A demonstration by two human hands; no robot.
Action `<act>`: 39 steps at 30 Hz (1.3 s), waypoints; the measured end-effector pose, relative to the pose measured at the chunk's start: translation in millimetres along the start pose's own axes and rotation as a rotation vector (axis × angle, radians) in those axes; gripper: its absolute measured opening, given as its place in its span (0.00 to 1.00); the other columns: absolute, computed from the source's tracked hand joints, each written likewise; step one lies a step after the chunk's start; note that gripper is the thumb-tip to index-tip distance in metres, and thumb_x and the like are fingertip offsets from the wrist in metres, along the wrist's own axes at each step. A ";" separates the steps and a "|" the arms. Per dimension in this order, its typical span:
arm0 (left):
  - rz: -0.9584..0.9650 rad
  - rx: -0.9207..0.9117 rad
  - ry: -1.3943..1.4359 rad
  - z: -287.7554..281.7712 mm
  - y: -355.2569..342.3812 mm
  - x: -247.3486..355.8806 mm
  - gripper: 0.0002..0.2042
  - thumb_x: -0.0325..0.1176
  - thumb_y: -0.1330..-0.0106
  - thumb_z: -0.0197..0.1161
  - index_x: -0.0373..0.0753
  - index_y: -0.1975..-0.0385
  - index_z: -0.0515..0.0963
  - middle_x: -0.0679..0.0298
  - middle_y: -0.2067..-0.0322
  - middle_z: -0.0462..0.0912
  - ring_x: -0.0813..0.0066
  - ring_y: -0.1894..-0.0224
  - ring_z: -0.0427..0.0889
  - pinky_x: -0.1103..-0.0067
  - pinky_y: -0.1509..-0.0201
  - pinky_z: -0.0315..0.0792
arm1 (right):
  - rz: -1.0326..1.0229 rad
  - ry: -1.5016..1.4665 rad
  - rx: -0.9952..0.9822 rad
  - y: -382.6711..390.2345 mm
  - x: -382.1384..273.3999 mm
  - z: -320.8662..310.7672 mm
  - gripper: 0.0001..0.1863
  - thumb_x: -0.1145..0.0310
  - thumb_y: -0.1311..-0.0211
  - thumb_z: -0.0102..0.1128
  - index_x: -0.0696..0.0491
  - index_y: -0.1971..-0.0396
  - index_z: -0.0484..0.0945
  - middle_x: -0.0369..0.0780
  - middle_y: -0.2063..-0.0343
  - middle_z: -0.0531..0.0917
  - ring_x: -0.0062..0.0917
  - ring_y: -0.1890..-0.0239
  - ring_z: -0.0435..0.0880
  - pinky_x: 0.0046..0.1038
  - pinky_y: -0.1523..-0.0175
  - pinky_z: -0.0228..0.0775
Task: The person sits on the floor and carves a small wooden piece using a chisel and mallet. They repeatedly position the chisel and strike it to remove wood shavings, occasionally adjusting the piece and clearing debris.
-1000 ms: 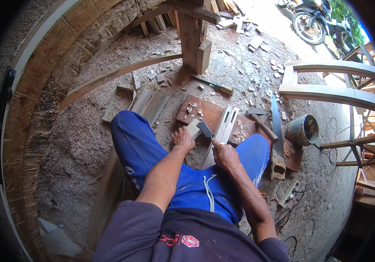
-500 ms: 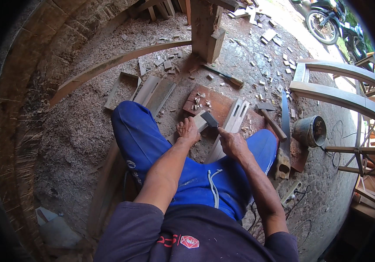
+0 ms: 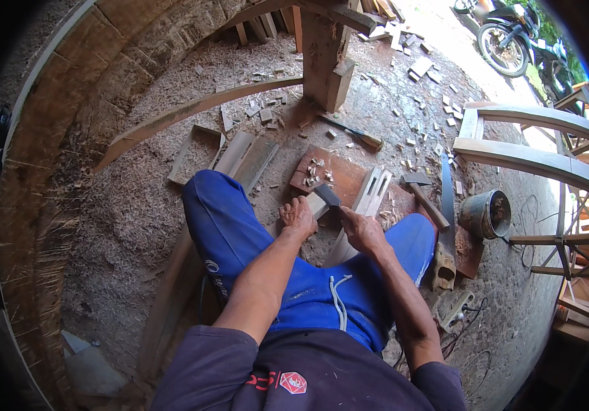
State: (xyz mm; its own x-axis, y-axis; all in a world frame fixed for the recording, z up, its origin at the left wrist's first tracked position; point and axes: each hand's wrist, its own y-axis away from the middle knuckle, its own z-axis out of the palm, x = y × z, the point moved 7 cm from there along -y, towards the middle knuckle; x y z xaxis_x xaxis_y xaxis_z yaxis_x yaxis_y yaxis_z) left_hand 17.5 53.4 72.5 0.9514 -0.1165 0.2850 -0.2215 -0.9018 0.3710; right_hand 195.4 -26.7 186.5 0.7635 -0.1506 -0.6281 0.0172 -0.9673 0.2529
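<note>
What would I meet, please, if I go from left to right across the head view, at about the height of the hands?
Left hand → dark blade of the held tool → right hand → wooden-handled tool on the ground → handsaw → metal bucket.

Left hand [image 3: 298, 216] curled in a grip, right hand [image 3: 364, 231] clenched; bare forearms [image 3: 265, 277] angled inward

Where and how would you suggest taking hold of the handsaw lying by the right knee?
I'd grip the handsaw by its wooden handle, coming from the wearer's side, since the handle lies nearest and the blade points away.
</note>
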 end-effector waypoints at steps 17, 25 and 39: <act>0.669 0.083 0.994 -161.0 35.1 35.0 0.33 0.27 0.44 0.69 0.30 0.36 0.67 0.53 0.42 0.77 0.64 0.42 0.80 0.69 0.38 0.75 | -0.100 -0.689 0.291 -105.0 -18.0 -4.4 0.24 0.53 0.23 0.52 0.55 0.39 0.78 0.44 0.59 0.85 0.34 0.57 0.84 0.35 0.49 0.77; 0.520 -0.555 1.505 -140.0 36.9 94.3 0.28 0.36 0.33 0.67 0.33 0.35 0.69 0.54 0.53 0.85 0.63 0.53 0.87 0.69 0.49 0.83 | -0.087 -1.358 0.225 -29.3 -31.7 -72.0 0.18 0.61 0.30 0.68 0.59 0.50 0.84 0.34 0.66 0.86 0.15 0.65 0.81 0.21 0.59 0.74; 0.504 -1.056 1.679 -112.8 45.4 143.6 0.31 0.56 0.25 0.57 0.34 0.36 0.72 0.62 0.54 0.84 0.74 0.54 0.84 0.79 0.49 0.78 | -0.029 -1.446 0.434 -2.6 -12.3 -101.3 0.16 0.61 0.32 0.69 0.58 0.56 0.81 0.35 0.71 0.85 0.15 0.78 0.82 0.19 0.76 0.75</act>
State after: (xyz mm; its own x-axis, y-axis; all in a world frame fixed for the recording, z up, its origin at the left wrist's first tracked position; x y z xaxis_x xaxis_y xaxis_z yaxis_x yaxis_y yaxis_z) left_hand 120.0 42.7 229.9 -0.1737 0.7477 0.6409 -0.9466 -0.3064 0.1009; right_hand 251.3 -1.6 268.1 -0.5126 0.0542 -0.8569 -0.3634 -0.9179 0.1593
